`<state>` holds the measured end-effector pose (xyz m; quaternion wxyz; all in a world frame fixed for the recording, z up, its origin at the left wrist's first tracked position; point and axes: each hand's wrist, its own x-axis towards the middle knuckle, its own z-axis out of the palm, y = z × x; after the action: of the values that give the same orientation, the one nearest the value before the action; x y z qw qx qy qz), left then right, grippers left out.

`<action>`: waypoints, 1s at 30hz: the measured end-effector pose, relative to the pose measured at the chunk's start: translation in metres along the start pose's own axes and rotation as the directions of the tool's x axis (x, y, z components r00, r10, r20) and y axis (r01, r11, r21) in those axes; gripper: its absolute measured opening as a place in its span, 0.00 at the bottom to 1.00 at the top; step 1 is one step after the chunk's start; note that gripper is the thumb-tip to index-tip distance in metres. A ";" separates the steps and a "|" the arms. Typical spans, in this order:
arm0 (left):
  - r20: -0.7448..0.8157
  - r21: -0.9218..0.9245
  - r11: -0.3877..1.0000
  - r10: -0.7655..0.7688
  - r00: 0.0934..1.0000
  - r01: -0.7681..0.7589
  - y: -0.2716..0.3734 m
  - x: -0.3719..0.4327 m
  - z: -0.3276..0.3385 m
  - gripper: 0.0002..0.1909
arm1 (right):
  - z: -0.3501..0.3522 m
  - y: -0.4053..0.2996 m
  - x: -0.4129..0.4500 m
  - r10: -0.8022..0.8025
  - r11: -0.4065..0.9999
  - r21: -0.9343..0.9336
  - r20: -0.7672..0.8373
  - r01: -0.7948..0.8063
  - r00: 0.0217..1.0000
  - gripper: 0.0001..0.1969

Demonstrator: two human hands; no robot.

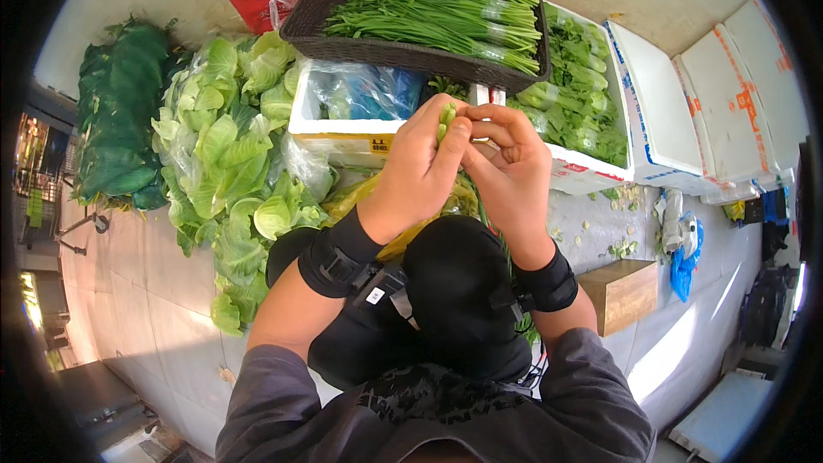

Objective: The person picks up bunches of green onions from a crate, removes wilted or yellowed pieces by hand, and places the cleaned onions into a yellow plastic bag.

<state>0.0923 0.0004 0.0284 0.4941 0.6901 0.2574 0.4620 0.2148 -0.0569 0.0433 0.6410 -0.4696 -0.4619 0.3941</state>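
My left hand (416, 164) grips a few short pieces of green stem (446, 121), their ends poking out between thumb and fingers. Against its fingertips rests my right hand (508, 164), fingers curled; whether it pinches anything is hidden. Just beyond them a dark woven plastic basket (411, 56) holds several taped bundles of garlic chives (443, 13). Beneath the basket, a white foam box (347, 127) contains clear and blue plastic bags (373, 91). Under my wrists, a yellow plastic bag (411, 241) lies partly covered by my knees.
Cabbages with loose outer leaves (222, 154) are heaped at left, beside a green mesh sack (119, 116). Bundled leafy greens (572, 83) fill another foam box. A wooden block (618, 292), vegetable scraps (622, 247) and a blue plastic bag (685, 270) are on the right-hand floor.
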 end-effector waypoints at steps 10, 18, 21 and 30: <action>-0.216 0.153 0.985 0.110 0.970 -0.078 -0.002 0.012 -0.014 0.16 | -0.133 0.005 0.000 -0.029 0.968 -0.245 -0.341 -0.059 0.940 0.09; -0.225 -0.078 0.996 -0.048 0.973 0.031 -0.009 0.001 -0.014 0.12 | -0.270 0.182 -0.059 0.382 0.707 -0.401 -0.476 -0.582 0.792 0.21; -0.237 -0.024 0.991 -0.134 0.962 0.132 -0.010 0.002 -0.007 0.13 | -0.324 0.272 -0.097 0.308 0.603 -0.562 -0.490 -0.566 0.816 0.09; -0.200 0.124 0.980 -0.131 0.971 0.158 -0.017 0.005 -0.011 0.04 | -0.334 0.372 -0.130 0.546 0.171 -0.783 -0.431 -0.598 0.719 0.18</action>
<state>0.0865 0.0160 0.0161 0.4502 0.6547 0.3849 0.4696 0.4756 -0.1660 -0.3892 0.1081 -0.8777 -0.3680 0.2873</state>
